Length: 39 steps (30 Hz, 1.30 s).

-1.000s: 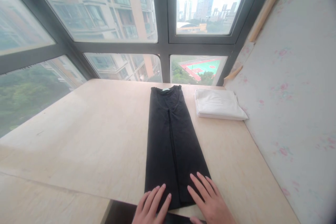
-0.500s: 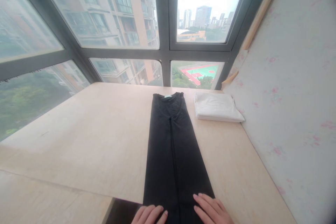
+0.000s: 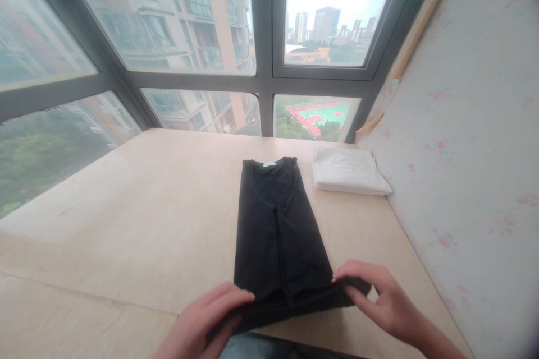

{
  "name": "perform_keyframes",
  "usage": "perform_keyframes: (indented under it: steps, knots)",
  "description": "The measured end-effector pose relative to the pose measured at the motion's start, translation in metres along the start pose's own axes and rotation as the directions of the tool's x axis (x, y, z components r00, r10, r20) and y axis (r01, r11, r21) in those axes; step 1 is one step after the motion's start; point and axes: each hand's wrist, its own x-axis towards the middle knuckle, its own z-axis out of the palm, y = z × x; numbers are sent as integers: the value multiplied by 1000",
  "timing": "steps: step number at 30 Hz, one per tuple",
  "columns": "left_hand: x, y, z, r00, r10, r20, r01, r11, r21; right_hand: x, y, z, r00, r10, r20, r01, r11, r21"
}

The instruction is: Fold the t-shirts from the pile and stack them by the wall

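Note:
A black top (image 3: pixel 259 241), folded into a long strip, lies on the pale tabletop (image 3: pixel 147 219) with its scooped neckline and small light label at the window end. A dark line runs down its middle. Its near end is raised off the surface and bends upward between my hands. At the left corner of that end, my left hand (image 3: pixel 206 314) is closed on the fabric, thumb below and fingers above. My right hand (image 3: pixel 381 300) pinches the right corner between thumb and fingers, with a bit of cloth drooping past the fingertips.
A folded white cloth (image 3: pixel 349 171) rests to the right of the top, near the flowered wall (image 3: pixel 471 179). Grey window frames (image 3: pixel 263 81) border the table's far side. A seam (image 3: pixel 88 291) crosses the tabletop at the lower left.
Both hands, flat on the fabric before, now grip the near end of the top and have lifted it. The neckline has slid slightly toward me.

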Motion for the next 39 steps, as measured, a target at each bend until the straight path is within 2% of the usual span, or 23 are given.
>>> perform_keyframes:
  steps: [2, 3, 4, 6, 9, 11, 14, 19, 21, 23, 26, 28, 30, 33, 36, 39]
  knots:
    - [44, -21, -15, 992, -18, -123, 19, 1000, 5, 47, 15, 1, 995, 99, -25, -97, 993, 59]
    - [67, -37, -17, 980, -73, -183, 72, 997, -12, 71, 27, 6, 988, 144, -52, -139, 986, 88]
    - [90, -56, -17, 957, -155, -246, 147, 988, -48, 95, 41, 13, 981, 181, -70, -174, 979, 106]
    - [127, -95, -8, 912, -298, -282, 269, 953, -139, 133, 70, 32, 959, 266, -96, -256, 962, 97]
    - [154, -136, 11, 886, -357, -295, 320, 932, -169, 159, 106, 57, 924, 363, -119, -363, 931, 20]
    - [154, -146, 18, 878, -367, -306, 331, 929, -166, 159, 118, 65, 923, 365, -123, -365, 931, 19]
    - [144, -141, 17, 876, -372, -309, 335, 927, -166, 148, 117, 61, 935, 338, -110, -329, 940, 91]
    - [141, -126, -3, 883, -349, -314, 280, 928, -246, 148, 97, 37, 942, 317, -113, -288, 933, 218]
    - [148, -130, -7, 887, -327, -326, 257, 936, -240, 156, 97, 34, 944, 305, -127, -269, 932, 243]
    - [157, -140, -5, 890, -302, -341, 262, 952, -158, 166, 106, 38, 942, 303, -145, -269, 939, 216]
    - [167, -158, 5, 893, -270, -361, 286, 958, -8, 178, 126, 55, 940, 307, -148, -300, 951, 74]
    - [169, -163, 12, 890, -259, -374, 292, 956, 34, 179, 134, 65, 948, 273, -166, -284, 957, -51]
    - [167, -156, 19, 884, -226, -410, 288, 953, 95, 175, 132, 72, 959, 172, -226, -218, 956, -196]
    - [160, -128, 34, 889, -83, -450, 240, 921, 306, 163, 111, 80, 966, -16, -257, -86, 920, -382]
    - [154, -100, 60, 952, 47, -302, 117, 858, 500, 151, 88, 95, 990, -92, -110, 31, 884, -466]
    - [150, -90, 85, 985, 58, -161, 52, 792, 608, 141, 80, 112, 997, -71, 7, 64, 841, -538]
